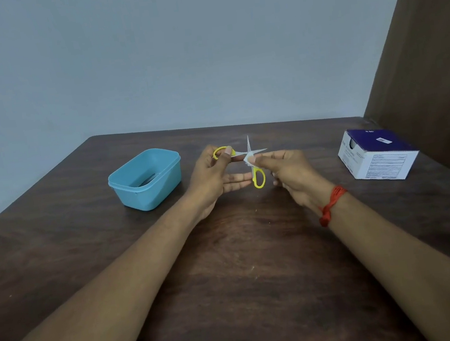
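Observation:
A small pair of scissors with yellow handles (258,178) is held above the table, its blades spread wide. My left hand (213,177) grips one yellow handle ring between thumb and fingers. My right hand (289,172) pinches a small white pad (250,159) against the blades near the pivot. One blade tip points up, the other points right. The second handle ring hangs down between the two hands.
A light blue plastic tub (145,180) stands on the dark wooden table (244,267) to the left, with something dark lying inside. A white and purple cardboard box (376,154) sits at the right. A brown panel rises at the far right.

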A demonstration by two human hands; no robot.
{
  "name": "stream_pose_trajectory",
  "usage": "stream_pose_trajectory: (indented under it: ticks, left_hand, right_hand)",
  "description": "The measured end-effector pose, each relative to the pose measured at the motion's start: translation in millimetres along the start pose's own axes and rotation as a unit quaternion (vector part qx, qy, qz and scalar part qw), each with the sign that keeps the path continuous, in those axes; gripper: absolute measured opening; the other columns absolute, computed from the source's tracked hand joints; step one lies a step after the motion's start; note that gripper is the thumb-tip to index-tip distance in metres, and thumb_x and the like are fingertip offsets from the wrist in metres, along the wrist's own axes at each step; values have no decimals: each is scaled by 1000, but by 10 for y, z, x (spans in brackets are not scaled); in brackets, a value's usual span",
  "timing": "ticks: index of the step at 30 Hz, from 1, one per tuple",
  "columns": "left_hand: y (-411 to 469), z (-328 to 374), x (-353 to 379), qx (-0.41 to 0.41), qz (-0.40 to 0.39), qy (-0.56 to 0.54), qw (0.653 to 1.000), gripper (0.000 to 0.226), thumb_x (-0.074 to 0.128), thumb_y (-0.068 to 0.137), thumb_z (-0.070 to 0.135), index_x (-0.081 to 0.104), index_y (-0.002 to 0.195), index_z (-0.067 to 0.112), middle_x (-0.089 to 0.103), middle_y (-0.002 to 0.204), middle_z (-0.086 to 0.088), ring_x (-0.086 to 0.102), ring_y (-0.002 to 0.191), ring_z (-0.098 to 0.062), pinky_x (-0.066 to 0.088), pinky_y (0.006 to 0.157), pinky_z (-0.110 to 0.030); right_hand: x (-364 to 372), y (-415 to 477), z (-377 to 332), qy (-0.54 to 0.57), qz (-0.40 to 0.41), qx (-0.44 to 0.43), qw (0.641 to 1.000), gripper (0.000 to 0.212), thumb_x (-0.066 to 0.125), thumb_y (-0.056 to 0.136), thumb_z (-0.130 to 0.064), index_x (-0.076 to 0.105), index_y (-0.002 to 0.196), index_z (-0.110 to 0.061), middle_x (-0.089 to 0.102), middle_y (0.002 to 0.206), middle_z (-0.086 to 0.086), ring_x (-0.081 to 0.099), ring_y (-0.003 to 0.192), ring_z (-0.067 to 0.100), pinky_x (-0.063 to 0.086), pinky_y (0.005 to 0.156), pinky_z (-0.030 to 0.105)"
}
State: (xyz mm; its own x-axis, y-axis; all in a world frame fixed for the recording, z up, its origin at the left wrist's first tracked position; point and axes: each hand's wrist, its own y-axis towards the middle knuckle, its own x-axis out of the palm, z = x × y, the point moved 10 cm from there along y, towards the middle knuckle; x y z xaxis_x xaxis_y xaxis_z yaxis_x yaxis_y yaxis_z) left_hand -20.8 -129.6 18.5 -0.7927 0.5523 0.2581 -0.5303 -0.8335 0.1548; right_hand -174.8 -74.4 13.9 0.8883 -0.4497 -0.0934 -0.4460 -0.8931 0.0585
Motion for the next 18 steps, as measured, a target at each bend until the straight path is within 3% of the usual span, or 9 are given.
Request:
stream_pose_trajectory:
  ticks: [7, 12, 15, 18]
  left_hand:
    - [21, -5, -202, -1, 78, 13, 997, 20, 56, 101, 39, 54, 100, 19, 66, 120, -14, 76, 76, -39, 62, 64, -40]
    - [26, 46, -303, 12, 107, -5, 994, 22, 50, 103, 42, 51, 94, 22, 69, 112, -12, 75, 78, -41, 62, 63, -41]
    - [56, 184, -334, 43, 97, 96, 990, 22, 47, 104, 44, 50, 93, 26, 68, 114, -12, 74, 64, -35, 60, 58, -38]
    - [84, 309, -176, 93, 31, 259, 961, 26, 43, 104, 46, 46, 93, 22, 68, 111, -12, 70, 53, -30, 60, 54, -41]
  right_hand:
    - [147, -28, -12, -63, -65, -6, 996, 10, 85, 78, -25, 79, 76, -18, 64, 55, -16, 47, 44, -6, 33, 57, 25]
    - [-92, 20, 25, -28, -37, 31, 998, 11, 85, 77, -21, 78, 82, -15, 63, 55, -11, 36, 52, 7, 34, 48, 21]
    - [-333, 60, -180, -20, 21, -17, 999, 8, 84, 79, -25, 78, 81, -20, 65, 57, -16, 42, 51, 2, 36, 52, 22]
    - [-397, 30, -437, -3, 44, -96, 994, 9, 84, 80, -27, 80, 84, -21, 74, 74, -17, 56, 55, -8, 42, 53, 14]
